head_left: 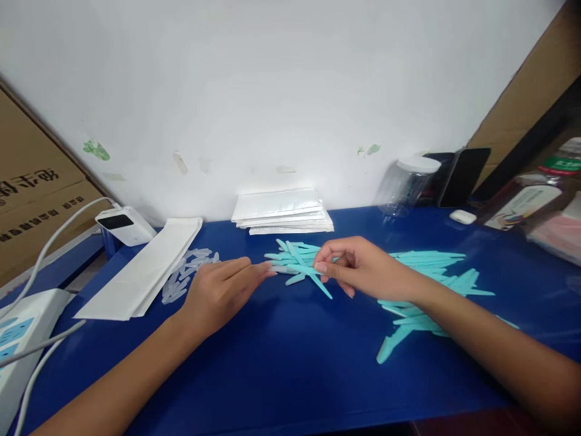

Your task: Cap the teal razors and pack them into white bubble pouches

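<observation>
My right hand (358, 266) pinches a thin turquoise plastic stick (318, 280) above a small heap of the same sticks (290, 255) at the middle of the blue table (272, 363). My left hand (222, 289) lies low on the table with fingers stretched toward that heap, its fingertips touching the end of a pale stick. A larger spread of turquoise sticks (431, 284) lies under and behind my right forearm. Small clear plastic caps (186, 275) are scattered just left of my left hand.
A long white pouch stack (145, 269) lies left; silver-white packets (284, 212) are stacked by the wall. A clear jar (406, 184), a phone (463, 175) and an earbud case (463, 216) stand back right. A power bank (124, 225), cables and a power strip (18, 333) sit far left.
</observation>
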Demonstrator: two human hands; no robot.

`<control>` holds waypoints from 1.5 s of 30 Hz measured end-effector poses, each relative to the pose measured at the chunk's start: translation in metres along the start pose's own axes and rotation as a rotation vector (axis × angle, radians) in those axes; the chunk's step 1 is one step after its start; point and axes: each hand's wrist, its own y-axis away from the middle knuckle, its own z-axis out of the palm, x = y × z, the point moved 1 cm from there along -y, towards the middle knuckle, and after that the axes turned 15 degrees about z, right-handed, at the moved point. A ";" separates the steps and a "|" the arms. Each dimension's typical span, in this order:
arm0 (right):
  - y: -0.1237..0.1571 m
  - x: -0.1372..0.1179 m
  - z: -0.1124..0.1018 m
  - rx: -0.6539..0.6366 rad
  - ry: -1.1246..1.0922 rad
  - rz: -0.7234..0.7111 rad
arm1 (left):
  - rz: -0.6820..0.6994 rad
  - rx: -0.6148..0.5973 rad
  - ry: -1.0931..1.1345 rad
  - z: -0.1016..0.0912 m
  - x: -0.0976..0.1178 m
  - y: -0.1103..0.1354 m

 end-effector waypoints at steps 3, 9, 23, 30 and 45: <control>0.002 -0.002 0.000 -0.022 0.002 0.003 | -0.027 0.014 0.052 -0.001 0.003 0.001; 0.004 -0.002 0.003 -0.052 0.014 -0.013 | 0.189 -0.105 -0.156 0.000 0.002 0.006; 0.010 0.000 0.014 -0.170 -0.051 0.022 | 0.363 -0.142 -0.197 0.005 0.027 0.007; 0.004 0.002 0.021 -0.092 -0.037 -0.032 | 0.767 0.020 -0.406 0.013 0.019 0.009; -0.012 0.016 -0.023 0.578 0.450 -0.455 | -0.635 -0.109 0.874 0.020 -0.002 -0.006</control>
